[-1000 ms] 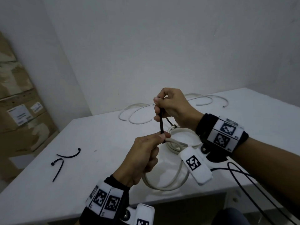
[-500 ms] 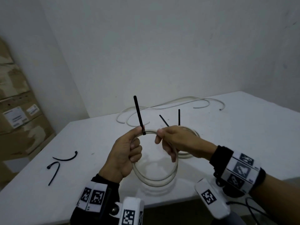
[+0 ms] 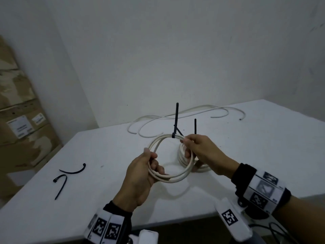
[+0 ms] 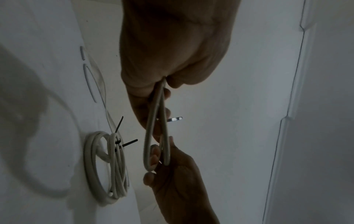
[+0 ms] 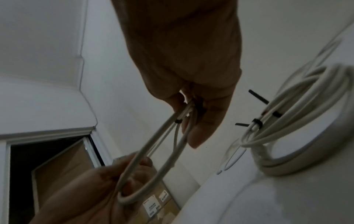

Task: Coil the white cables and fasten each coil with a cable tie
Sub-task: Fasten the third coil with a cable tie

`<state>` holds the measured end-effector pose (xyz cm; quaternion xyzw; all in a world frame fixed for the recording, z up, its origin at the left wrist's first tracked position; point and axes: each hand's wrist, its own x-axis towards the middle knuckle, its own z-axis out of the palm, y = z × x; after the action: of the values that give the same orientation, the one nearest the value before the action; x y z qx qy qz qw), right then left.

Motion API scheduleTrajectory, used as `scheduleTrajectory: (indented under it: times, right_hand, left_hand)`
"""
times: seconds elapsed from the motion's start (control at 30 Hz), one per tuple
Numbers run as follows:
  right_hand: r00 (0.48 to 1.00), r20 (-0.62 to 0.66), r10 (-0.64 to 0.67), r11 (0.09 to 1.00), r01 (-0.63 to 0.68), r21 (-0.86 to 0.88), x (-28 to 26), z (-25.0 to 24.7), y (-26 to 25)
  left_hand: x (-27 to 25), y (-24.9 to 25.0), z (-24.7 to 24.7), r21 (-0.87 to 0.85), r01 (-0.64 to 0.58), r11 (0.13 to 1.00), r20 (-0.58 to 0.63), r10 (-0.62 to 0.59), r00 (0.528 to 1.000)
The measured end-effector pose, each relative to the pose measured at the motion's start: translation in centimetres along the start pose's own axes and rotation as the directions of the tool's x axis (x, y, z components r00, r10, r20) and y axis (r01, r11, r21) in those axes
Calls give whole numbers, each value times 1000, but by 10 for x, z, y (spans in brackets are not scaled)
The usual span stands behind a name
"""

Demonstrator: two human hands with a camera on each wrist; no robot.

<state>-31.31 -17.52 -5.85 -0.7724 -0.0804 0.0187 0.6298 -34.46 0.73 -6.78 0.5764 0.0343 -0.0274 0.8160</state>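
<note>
L hand & R hand both w/ grip clenched round tied white coil, held above table.

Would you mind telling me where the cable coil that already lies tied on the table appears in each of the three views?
Head: tied coil sits right of centre, mostly hidden behind the right hand.
Left wrist: lower left, flat on the table.
Right wrist: right edge.
Shared landmark: the held coil, gripped by both hands, appears in all three views.
</note>
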Motion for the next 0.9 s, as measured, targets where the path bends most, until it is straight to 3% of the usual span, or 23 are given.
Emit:
scheduleTrajectory:
  times: [0.13,0.23,0.37,0.47,0.57,0.67,0.77,0.83,0.9]
  right_hand:
    - [999,-30,-33,979,26,-201,-8,-7,7]
    - [998,-57,-29,964,13,-264,-11,-23,12]
    - [997,-79,-17,961,-6,-277,-9,-50,16]
    - [999,-50,3,962,-16,-271,-5,-63,16]
    - [999,-33,0,964,-9,-265,-1,-70,16]
    - [999,-51,-8,964,-6,-267,1,-74,15]
    - [995,-95,-18,946,-14,-324,0,-75,13]
    - [994,-110,-17,936,-23,-351,0,-76,13]
    - [994,-108,-1,939,-36,-343,1,-76,15]
  left_hand:
    - [7,-12,10,63,9,998,-86,-4,996]
    - [13,-18,20,182,6,983,-56,4,998]
    - [25,-25,29,467,-92,879,-29,119,992]
    - [34,-26,37,529,-118,840,-65,179,982]
    - [43,-25,46,586,-171,792,8,205,979]
    - [48,-23,53,555,-212,804,52,221,974]
    - [53,-20,55,385,-61,921,87,30,996]
    - [53,-16,55,239,62,969,158,-101,982]
    - [52,-12,54,174,95,980,199,-130,971]
